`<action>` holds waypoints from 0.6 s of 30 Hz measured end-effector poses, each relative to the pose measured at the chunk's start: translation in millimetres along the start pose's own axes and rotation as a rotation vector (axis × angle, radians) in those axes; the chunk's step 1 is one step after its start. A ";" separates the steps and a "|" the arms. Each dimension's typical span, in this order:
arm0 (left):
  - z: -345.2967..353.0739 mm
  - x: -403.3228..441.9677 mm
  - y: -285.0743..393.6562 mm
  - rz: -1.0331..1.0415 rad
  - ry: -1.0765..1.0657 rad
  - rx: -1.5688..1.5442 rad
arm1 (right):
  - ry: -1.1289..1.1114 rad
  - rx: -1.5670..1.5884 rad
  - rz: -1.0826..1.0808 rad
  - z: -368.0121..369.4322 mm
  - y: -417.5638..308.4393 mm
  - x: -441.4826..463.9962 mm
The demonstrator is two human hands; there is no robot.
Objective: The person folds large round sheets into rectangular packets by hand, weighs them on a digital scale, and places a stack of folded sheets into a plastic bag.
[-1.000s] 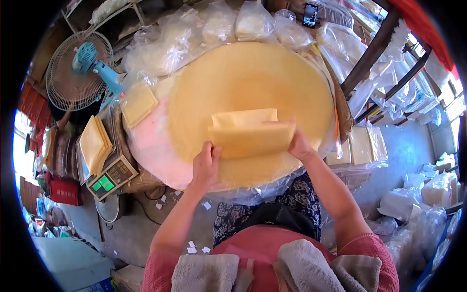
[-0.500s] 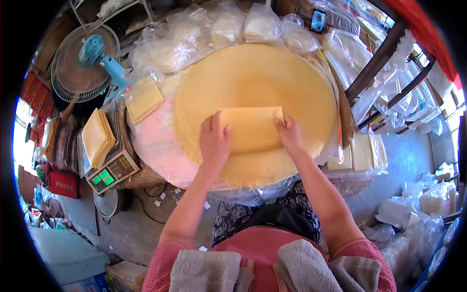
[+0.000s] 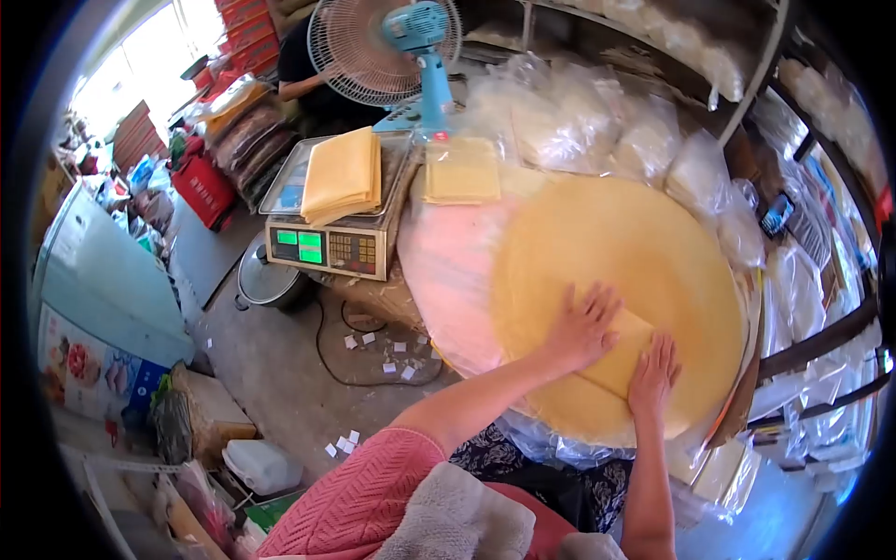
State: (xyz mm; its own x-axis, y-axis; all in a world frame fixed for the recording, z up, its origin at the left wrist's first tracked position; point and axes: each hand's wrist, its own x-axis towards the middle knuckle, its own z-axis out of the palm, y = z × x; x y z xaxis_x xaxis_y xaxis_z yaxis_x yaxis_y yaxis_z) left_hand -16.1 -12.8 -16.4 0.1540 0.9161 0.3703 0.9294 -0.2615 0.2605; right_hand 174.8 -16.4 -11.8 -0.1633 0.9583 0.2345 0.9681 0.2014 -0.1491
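Observation:
A folded yellow sheet (image 3: 619, 355), like a thin pancake, lies on a broad round yellow sheet (image 3: 616, 224) of the same look. My left hand (image 3: 583, 331) rests flat on the folded sheet's upper left side, its fingers spread. On the right edge of the fold lies my right hand (image 3: 655, 373), with fingers stretched out. Neither hand grips anything. Pink and clear plastic (image 3: 453, 271) shows beneath the round sheet on its left.
Left of the round sheet, a digital scale (image 3: 327, 250) carries a stack of folded sheets (image 3: 343, 175). Another folded stack (image 3: 462, 171) lies beside it. A blue fan (image 3: 425, 56) and bagged sheets (image 3: 569, 121) stand behind. Someone's arm (image 3: 301, 86) shows behind the fan.
The view has swung left. The folded sheet, earlier held at its two sides with its near edge raised, now lies flat and looks smaller, with both hands spread on it.

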 end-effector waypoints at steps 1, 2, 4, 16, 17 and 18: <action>-1.0 0.3 0.4 -0.002 0.002 -0.034 | 0.014 0.009 -0.012 3.4 1.8 1.2; -2.6 -0.3 0.1 0.000 0.020 -0.033 | 0.027 0.020 -0.020 5.6 2.6 1.0; -6.4 -1.3 1.5 0.017 0.051 -0.035 | 0.058 0.063 -0.019 9.0 5.4 -2.3; -79.4 -21.9 -71.6 -0.140 -0.311 -0.464 | 0.223 0.392 0.002 7.9 13.4 -10.0; -92.6 -33.6 -88.4 -0.180 -0.234 -0.538 | 0.227 0.394 -0.006 7.8 13.5 -10.5; -111.7 -44.8 -108.3 -0.219 -0.159 -0.612 | 0.230 0.396 -0.013 7.8 12.4 -10.3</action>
State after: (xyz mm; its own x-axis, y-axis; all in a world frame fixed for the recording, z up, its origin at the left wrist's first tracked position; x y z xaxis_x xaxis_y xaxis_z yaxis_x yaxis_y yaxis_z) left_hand -161.1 -59.5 38.4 0.0743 0.9890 0.1277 0.5943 -0.1468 0.7907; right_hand 187.0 -22.2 -23.6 -0.0846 0.8942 0.4396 0.8115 0.3178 -0.4904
